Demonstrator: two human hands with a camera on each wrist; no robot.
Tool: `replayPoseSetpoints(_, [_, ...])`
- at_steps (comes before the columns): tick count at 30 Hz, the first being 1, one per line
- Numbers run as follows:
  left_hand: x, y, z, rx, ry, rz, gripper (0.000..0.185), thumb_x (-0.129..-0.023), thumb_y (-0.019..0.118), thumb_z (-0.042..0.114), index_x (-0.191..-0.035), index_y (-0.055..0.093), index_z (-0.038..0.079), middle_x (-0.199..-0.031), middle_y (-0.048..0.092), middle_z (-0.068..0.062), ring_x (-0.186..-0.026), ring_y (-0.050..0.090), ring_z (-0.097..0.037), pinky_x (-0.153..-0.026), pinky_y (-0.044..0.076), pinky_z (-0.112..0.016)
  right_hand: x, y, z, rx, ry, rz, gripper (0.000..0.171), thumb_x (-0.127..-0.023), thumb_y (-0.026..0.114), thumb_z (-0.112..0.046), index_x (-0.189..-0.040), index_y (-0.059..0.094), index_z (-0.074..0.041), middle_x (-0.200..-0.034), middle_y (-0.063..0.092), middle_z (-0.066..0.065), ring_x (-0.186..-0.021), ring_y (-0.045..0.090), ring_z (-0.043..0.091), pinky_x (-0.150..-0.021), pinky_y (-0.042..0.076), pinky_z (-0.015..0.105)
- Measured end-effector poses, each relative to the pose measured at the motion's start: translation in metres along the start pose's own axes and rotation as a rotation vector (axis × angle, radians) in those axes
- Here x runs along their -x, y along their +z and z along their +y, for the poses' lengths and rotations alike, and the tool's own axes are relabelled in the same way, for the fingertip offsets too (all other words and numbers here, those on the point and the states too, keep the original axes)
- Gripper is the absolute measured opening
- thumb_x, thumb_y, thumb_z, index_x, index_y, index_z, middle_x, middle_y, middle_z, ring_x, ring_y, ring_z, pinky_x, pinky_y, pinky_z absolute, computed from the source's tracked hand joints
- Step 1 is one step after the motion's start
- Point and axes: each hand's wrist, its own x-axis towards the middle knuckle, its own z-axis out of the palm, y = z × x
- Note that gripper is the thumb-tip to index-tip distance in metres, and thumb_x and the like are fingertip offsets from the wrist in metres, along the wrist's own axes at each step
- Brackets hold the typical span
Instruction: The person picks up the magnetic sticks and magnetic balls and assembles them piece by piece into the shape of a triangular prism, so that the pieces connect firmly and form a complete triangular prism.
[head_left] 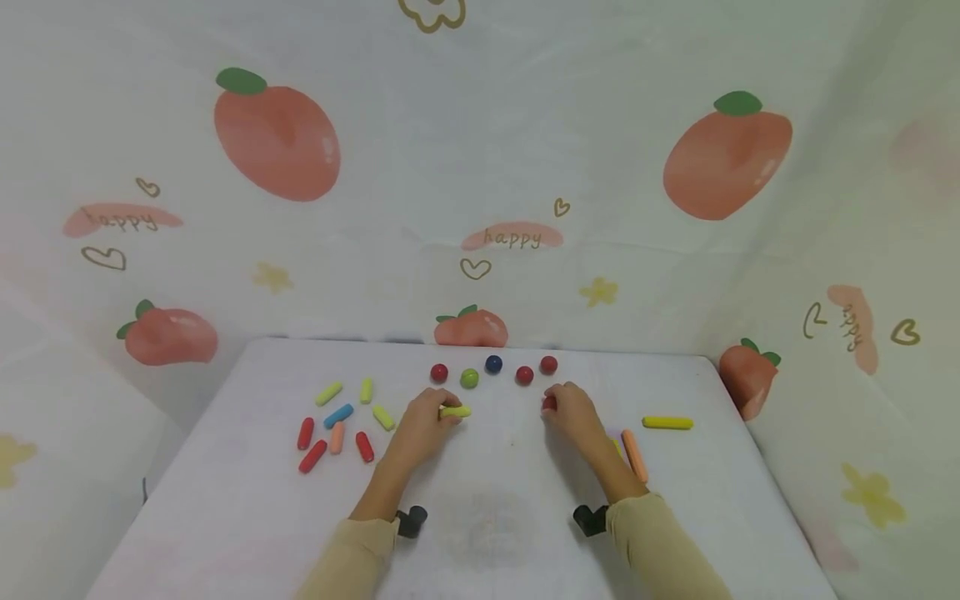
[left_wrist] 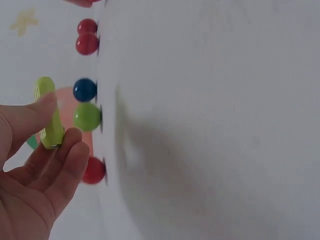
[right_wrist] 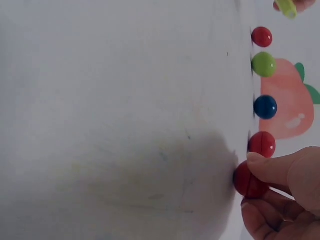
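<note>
My left hand (head_left: 426, 429) pinches a short yellow-green rod (left_wrist: 51, 120) between thumb and fingers, raised above the white table. In the left wrist view the rod has a grooved side and stands nearly upright. On the other side, my right hand (head_left: 576, 417) holds a red ball (right_wrist: 245, 180) with thumb and fingers, low over the table; whether the ball touches the surface I cannot tell. Behind the hands sit a red ball (head_left: 438, 373), a green ball (head_left: 469, 378), a dark blue ball (head_left: 493, 364) and two more red balls (head_left: 524, 375).
Left of my left hand lie several short rods: yellow-green (head_left: 328, 393), blue (head_left: 338, 416), peach (head_left: 337, 437) and red (head_left: 312, 457). Right of my right forearm are an orange stick (head_left: 634, 456) and a yellow stick (head_left: 667, 422). A printed cloth (head_left: 375, 250) hangs behind the table (head_left: 495, 467).
</note>
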Motion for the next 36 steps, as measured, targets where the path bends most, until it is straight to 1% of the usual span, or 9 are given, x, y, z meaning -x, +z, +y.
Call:
replayPoseSetpoints(7, [-0.006,0.020,0.008,0.046,0.062,-0.019,0.019,-0.090,0.077,0.011,-0.107,0.072,0.014,-0.103,0.069,-0.001,-0.088,0.058,-0.013,-0.083,0.051,-0.032,0.021,0.006,-0.008,-0.047,0.009,-0.049,0.039,-0.088,0.080,-0.015,-0.123,0.069,-0.004,-0.102,0.067,0.009,-0.090,0.057,0.019,-0.086,0.056,0.037])
replayPoseSetpoints(10, [-0.007,0.026,0.011,0.054,0.062,-0.035,0.018,-0.088,0.079,0.012,-0.105,0.073,0.014,-0.100,0.069,0.000,-0.086,0.057,-0.014,-0.080,0.051,-0.030,0.030,0.010,-0.010,-0.062,-0.010,-0.060,0.041,-0.087,0.081,-0.017,-0.124,0.069,-0.004,-0.101,0.067,0.008,-0.090,0.057,0.017,-0.086,0.056,0.036])
replayPoseSetpoints(14, [-0.007,0.033,0.016,0.048,0.044,-0.066,0.017,-0.088,0.080,0.015,-0.103,0.074,0.018,-0.097,0.068,0.004,-0.086,0.056,-0.014,-0.081,0.051,-0.031,0.041,0.015,-0.011,-0.080,-0.061,-0.040,0.040,-0.085,0.083,-0.018,-0.121,0.071,-0.005,-0.101,0.069,0.006,-0.090,0.057,0.016,-0.085,0.056,0.035])
replayPoseSetpoints(18, [-0.007,0.039,0.021,0.021,0.045,-0.110,0.017,-0.087,0.080,0.017,-0.103,0.076,0.020,-0.094,0.067,0.006,-0.086,0.056,-0.014,-0.081,0.052,-0.030,0.049,0.019,-0.010,-0.119,-0.095,-0.030,0.039,-0.084,0.084,-0.019,-0.118,0.073,-0.008,-0.100,0.069,0.004,-0.089,0.057,0.015,-0.083,0.055,0.033])
replayPoseSetpoints(23, [-0.007,0.048,0.027,0.010,0.040,-0.172,0.018,-0.086,0.082,0.017,-0.103,0.077,0.020,-0.092,0.068,0.007,-0.085,0.057,-0.014,-0.078,0.051,-0.028,0.052,0.021,-0.006,-0.184,-0.102,-0.031,0.039,-0.083,0.085,-0.018,-0.118,0.072,-0.008,-0.100,0.068,0.003,-0.088,0.058,0.013,-0.082,0.057,0.032])
replayPoseSetpoints(26, [-0.007,0.053,0.031,0.007,0.043,-0.194,0.018,-0.085,0.082,0.014,-0.102,0.078,0.018,-0.092,0.069,0.006,-0.083,0.056,-0.013,-0.077,0.051,-0.028,0.053,0.022,-0.004,-0.245,-0.100,-0.039,0.037,-0.082,0.085,-0.016,-0.117,0.073,-0.007,-0.099,0.066,0.003,-0.090,0.063,0.012,-0.083,0.059,0.032])
replayPoseSetpoints(31, [-0.004,0.059,0.036,-0.025,0.079,-0.178,0.019,-0.083,0.082,0.007,-0.101,0.078,0.014,-0.094,0.072,0.004,-0.082,0.058,-0.012,-0.078,0.053,-0.030,0.057,0.024,-0.003,-0.325,-0.114,-0.055,0.036,-0.081,0.085,-0.011,-0.115,0.073,-0.006,-0.099,0.061,0.003,-0.092,0.069,0.014,-0.084,0.061,0.031])
replayPoseSetpoints(33, [-0.004,0.060,0.037,-0.034,0.081,-0.170,0.020,-0.083,0.082,0.007,-0.101,0.078,0.014,-0.095,0.072,0.004,-0.082,0.058,-0.012,-0.080,0.054,-0.031,0.057,0.025,-0.003,-0.314,-0.116,-0.053,0.036,-0.081,0.085,-0.012,-0.115,0.073,-0.007,-0.098,0.062,0.002,-0.091,0.067,0.013,-0.084,0.060,0.031])
replayPoseSetpoints(36, [-0.003,0.057,0.036,-0.031,0.065,-0.189,0.021,-0.083,0.083,0.012,-0.103,0.077,0.017,-0.096,0.070,0.006,-0.086,0.058,-0.012,-0.082,0.054,-0.031,0.057,0.024,-0.004,-0.293,-0.114,-0.061,0.036,-0.082,0.085,-0.013,-0.116,0.074,-0.008,-0.098,0.063,0.000,-0.090,0.064,0.011,-0.084,0.060,0.031])
